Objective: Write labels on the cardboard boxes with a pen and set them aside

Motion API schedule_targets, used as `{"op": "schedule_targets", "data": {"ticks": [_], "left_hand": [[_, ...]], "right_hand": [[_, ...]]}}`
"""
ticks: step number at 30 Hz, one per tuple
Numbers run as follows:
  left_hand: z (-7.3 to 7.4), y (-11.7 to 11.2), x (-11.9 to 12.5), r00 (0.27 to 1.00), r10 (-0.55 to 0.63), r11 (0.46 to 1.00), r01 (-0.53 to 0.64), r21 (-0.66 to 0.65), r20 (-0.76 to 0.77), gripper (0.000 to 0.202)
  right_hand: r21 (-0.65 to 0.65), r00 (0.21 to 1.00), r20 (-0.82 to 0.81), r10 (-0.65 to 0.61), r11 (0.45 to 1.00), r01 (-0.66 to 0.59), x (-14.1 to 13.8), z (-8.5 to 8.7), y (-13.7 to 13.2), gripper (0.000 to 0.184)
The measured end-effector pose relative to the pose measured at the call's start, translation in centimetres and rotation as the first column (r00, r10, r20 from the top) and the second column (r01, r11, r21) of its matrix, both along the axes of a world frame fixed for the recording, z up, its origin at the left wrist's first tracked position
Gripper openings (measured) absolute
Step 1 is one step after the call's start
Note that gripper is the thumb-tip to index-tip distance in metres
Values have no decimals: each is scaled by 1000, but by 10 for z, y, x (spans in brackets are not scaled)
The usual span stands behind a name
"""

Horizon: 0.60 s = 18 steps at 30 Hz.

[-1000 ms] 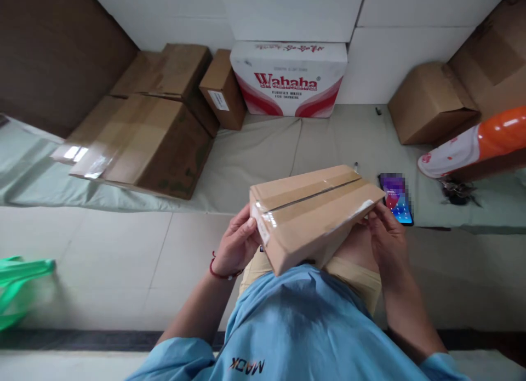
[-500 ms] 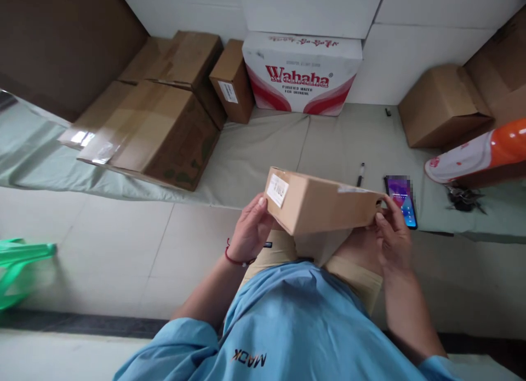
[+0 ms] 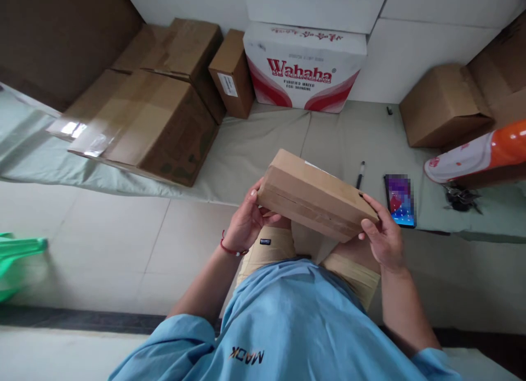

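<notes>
A small brown cardboard box (image 3: 314, 197) is held above my lap, tilted down toward the right. My left hand (image 3: 249, 219) is closed on its left end, with the thumb on the near edge and the fingers partly beneath. At the right end, my right hand (image 3: 382, 233) grips the box near a small dark hole, thumb toward me. A taped seam runs along the side facing me, and a sliver of white label shows at the far edge. Beyond the box, a pen (image 3: 360, 175) and a phone (image 3: 400, 200) with a lit screen lie on the cloth.
Several larger cartons (image 3: 135, 118) stand at left on the cloth-covered table (image 3: 242, 161). Behind are a slim upright box (image 3: 232, 77) and a white-red Wahaha carton (image 3: 306, 68). At right are another carton (image 3: 444, 104), an orange-white cylinder (image 3: 476, 151) and keys (image 3: 462, 199).
Both hands have turned the box, so its labelled left end has swung out of sight and the taped seam faces me. The right end has dipped lower.
</notes>
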<state>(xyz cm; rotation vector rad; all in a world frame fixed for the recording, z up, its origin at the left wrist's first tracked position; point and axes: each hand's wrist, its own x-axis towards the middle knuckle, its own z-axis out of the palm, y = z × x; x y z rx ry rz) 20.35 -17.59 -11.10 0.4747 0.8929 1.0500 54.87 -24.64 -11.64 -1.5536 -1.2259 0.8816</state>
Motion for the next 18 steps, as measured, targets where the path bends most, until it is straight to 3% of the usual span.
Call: {"op": "schedule_targets", "data": {"ticks": [3,7,11,18], "left_hand": [[-2,-1,1,998,-2,999,5,39,-66,64],[-3,-2,2,985,50,985,-22,170,-165,57],[-1,0,-2,978,78,976,-35,215,-194,60],[6,-2,-5,956,117,955,-34,294,-269,47]], "right_hand": [[-79,999,-11,-36,996,35,0,-4,2,69],[-216,980,-104,-167,966,142,-6,-5,11,65],[-293,946,-170,-277,931,220,-8,-3,25,67],[-360,935,-231,-268,917,174,-1,0,33,60]]}}
